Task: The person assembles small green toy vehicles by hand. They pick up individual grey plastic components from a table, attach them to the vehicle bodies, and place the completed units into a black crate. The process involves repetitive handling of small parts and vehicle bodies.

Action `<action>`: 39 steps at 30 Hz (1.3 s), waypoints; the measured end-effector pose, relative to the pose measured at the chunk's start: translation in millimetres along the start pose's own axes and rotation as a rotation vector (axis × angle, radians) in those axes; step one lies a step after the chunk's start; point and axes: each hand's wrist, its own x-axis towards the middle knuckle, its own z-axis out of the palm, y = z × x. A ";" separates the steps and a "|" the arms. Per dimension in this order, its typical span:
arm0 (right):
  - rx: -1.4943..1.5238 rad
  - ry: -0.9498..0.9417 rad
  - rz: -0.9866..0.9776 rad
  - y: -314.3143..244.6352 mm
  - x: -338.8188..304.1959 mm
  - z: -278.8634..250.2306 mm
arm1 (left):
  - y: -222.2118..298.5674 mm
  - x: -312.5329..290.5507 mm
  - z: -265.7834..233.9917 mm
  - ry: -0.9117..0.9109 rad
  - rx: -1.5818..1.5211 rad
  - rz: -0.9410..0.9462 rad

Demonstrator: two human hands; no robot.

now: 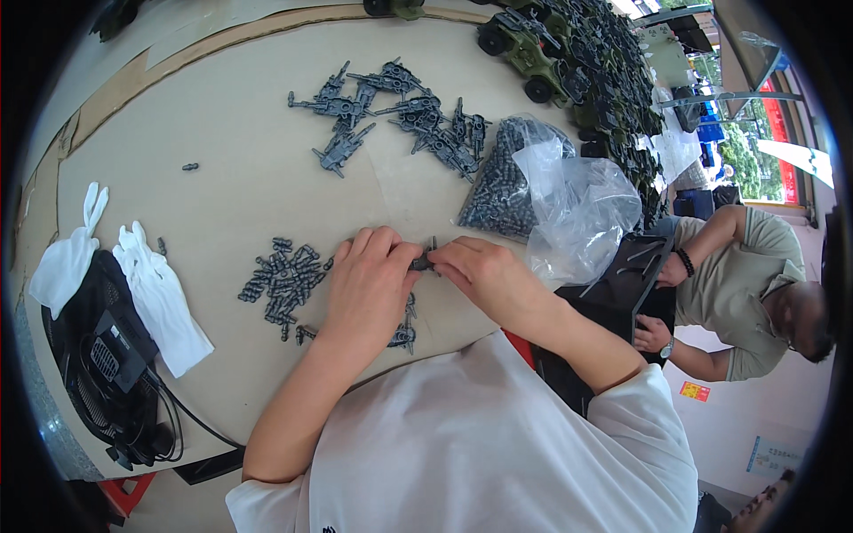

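Note:
Both hands meet over the table in front of my chest. My left hand (371, 271) pinches one side of a small dark grey plastic toy part (421, 264), and my right hand (473, 266) pinches the other side. Fingers cover most of the part, so its full shape is hidden. To the left of my left hand lies a loose pile of small grey plastic pieces (283, 280). A few grey parts (403, 336) lie partly under my left forearm. Farther off, several grey toy gun assemblies (342, 105) are spread in a cluster.
A clear plastic bag of small grey pieces (506, 182) stands beyond my right hand. Green toy vehicles (533, 62) crowd the far right. White gloves (160, 298) and a black mesh item with cables (102, 355) lie left. Another person (742, 275) is at the right beside a black bin (613, 284).

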 end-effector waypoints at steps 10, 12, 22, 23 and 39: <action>-0.333 -0.213 0.080 -8.4 11.8 -5.8 | -4.5 -1.9 2.2 0.015 -0.026 0.002; -0.312 -0.244 0.097 -12.1 14.3 -9.3 | -5.1 -1.7 1.5 0.019 -0.029 0.009; -0.221 -0.295 0.136 -8.7 15.0 -6.5 | -6.9 -0.5 1.6 -0.011 -0.042 -0.027; -0.208 -0.296 0.140 -9.4 15.2 -6.8 | -6.9 -0.3 1.2 -0.010 -0.045 -0.028; -0.225 -0.341 0.104 -8.0 22.3 -5.8 | -8.1 3.7 0.7 -0.050 -0.076 -0.043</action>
